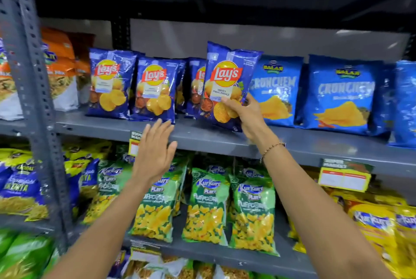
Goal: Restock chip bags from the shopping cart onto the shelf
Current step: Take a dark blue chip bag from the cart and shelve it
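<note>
Grey metal shelf (202, 138), upright blue Lay's bags (110, 85) at centre-left, light-blue Crunchem bags (342, 96) to right, orange snack bags (60, 62) at far left, yellow price tag (134, 147) on front edge

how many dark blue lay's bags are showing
4. Two glossy dark blue Lay's bags stand at the shelf's left, one is half hidden behind, one is in the right hand's grip. More may sit behind.

Lay's bags (132, 89) left of Crunchem bags (342, 96) (same shelf (202, 135)).
</note>
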The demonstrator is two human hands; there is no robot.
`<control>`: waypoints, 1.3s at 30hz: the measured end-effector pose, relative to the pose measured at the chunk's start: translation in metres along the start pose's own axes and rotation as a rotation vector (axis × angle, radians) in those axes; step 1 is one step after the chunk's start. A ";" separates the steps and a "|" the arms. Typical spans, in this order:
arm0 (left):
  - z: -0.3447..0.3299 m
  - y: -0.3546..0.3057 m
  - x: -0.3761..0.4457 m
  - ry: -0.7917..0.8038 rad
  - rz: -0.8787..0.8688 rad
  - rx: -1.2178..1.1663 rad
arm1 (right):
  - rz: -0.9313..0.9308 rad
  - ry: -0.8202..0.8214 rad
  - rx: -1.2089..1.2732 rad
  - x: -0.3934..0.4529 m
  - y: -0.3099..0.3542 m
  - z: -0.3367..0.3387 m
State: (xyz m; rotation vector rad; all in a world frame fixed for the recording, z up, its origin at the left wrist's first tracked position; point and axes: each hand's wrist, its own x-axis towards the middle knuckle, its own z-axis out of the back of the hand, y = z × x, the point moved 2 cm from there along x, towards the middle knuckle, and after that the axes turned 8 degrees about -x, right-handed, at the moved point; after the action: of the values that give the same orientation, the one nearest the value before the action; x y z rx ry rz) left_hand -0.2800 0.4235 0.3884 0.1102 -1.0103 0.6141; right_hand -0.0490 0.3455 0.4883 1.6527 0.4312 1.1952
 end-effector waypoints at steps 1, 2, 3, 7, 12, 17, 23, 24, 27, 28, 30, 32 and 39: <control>-0.005 0.001 0.002 0.005 -0.011 0.004 | -0.011 -0.002 -0.021 0.004 -0.006 -0.003; -0.009 0.004 0.003 -0.004 -0.014 0.013 | -0.022 -0.008 -0.039 0.008 -0.011 -0.005; -0.014 0.006 0.004 -0.023 -0.014 0.023 | -0.034 -0.016 -0.049 0.011 -0.015 -0.006; -0.027 0.016 0.003 -0.122 -0.054 0.039 | -0.060 0.009 -0.071 0.022 -0.018 -0.009; -0.038 0.023 0.005 -0.228 -0.100 0.062 | -0.080 0.056 -0.107 0.029 -0.023 -0.012; -0.040 0.024 0.004 -0.271 -0.133 0.061 | -0.096 0.080 -0.210 0.030 -0.021 -0.013; -0.041 0.025 0.004 -0.270 -0.141 0.081 | -0.127 0.110 -0.308 0.033 -0.017 -0.011; -0.041 0.025 0.003 -0.269 -0.141 0.081 | -0.133 0.115 -0.303 0.033 -0.017 -0.011; -0.041 0.025 0.003 -0.277 -0.141 0.080 | -0.153 0.135 -0.272 0.033 -0.017 -0.011; -0.041 0.025 0.003 -0.280 -0.142 0.079 | -0.160 0.136 -0.255 0.033 -0.017 -0.011; -0.040 0.024 0.003 -0.281 -0.147 0.079 | -0.184 0.118 -0.240 0.031 -0.017 -0.009; -0.039 0.020 0.003 -0.285 -0.129 0.050 | -0.204 0.078 -0.275 0.026 -0.015 -0.005; -0.037 -0.034 0.010 -0.300 -0.028 -0.234 | 0.019 -0.245 -0.534 -0.027 0.004 0.036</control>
State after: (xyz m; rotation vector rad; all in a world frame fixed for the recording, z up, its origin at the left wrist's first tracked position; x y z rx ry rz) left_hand -0.2302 0.4136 0.3829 0.0093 -1.3616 0.4567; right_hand -0.0313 0.3057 0.4782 1.3111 -0.0605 0.9945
